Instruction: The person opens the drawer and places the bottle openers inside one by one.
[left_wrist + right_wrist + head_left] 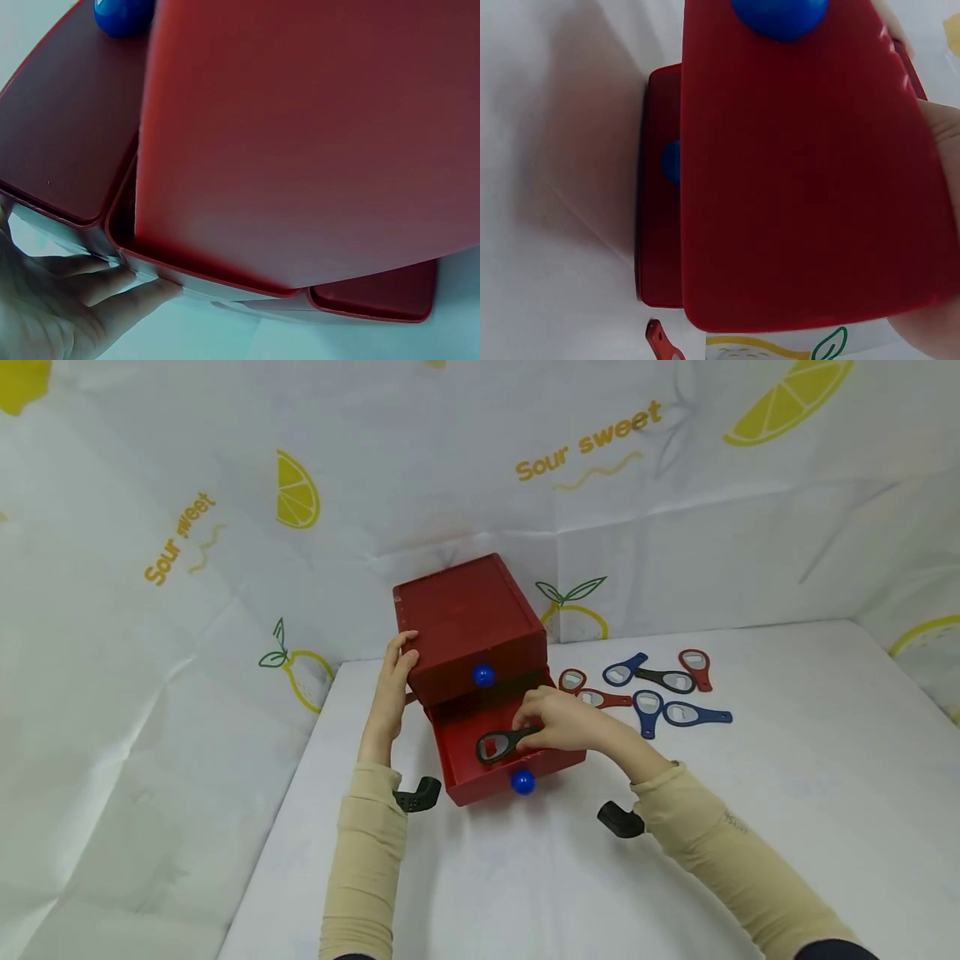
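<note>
Here, my right hand pinched an opener at the lower drawer; my left hand, apart, lay straight-fingered against the cabinet.

On my head view I see a beige left sleeve, creased, at seven o'clock, and a beige right sleeve at four, bearing a small, illegible dark marking. Dark navy cloth edges both; black bent fittings flank the cuffs.
</note>
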The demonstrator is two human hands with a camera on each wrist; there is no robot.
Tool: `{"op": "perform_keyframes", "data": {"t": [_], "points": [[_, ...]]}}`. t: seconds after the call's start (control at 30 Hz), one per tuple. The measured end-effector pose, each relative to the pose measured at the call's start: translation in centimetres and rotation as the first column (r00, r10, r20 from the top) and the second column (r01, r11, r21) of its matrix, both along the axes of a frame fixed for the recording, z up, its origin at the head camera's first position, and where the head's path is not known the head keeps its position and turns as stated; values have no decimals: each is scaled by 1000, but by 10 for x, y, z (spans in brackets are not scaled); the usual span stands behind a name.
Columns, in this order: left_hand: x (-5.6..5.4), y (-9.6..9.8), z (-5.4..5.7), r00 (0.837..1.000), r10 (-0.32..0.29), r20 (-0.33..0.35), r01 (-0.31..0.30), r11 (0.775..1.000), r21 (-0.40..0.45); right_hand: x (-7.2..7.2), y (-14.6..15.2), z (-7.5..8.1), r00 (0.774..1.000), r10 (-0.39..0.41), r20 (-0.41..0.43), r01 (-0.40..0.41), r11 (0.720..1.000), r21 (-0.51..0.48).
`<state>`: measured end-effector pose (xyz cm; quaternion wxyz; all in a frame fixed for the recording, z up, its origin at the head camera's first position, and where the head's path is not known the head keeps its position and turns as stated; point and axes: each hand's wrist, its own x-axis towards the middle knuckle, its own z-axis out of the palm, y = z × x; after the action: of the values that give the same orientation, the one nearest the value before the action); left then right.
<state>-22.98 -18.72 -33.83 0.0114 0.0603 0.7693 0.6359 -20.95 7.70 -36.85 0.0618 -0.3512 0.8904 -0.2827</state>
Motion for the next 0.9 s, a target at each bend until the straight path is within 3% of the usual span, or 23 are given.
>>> {"op": "perform_keyframes", "data": {"t": [0.37,0.6,0.9], "points": [[2,1,1,1000,12,15,-12,999,-36,-9,-18,-1,998,54,-36,-48,985,165],[2,2,1,1000,11,10,-11,1000,-22,-10,-29,-9,995,77,68,-85,988,125],[2,0,0,1000,19,1,-19,1000,-20,-11,-31,-12,988,68,139,-82,992,98]]}}
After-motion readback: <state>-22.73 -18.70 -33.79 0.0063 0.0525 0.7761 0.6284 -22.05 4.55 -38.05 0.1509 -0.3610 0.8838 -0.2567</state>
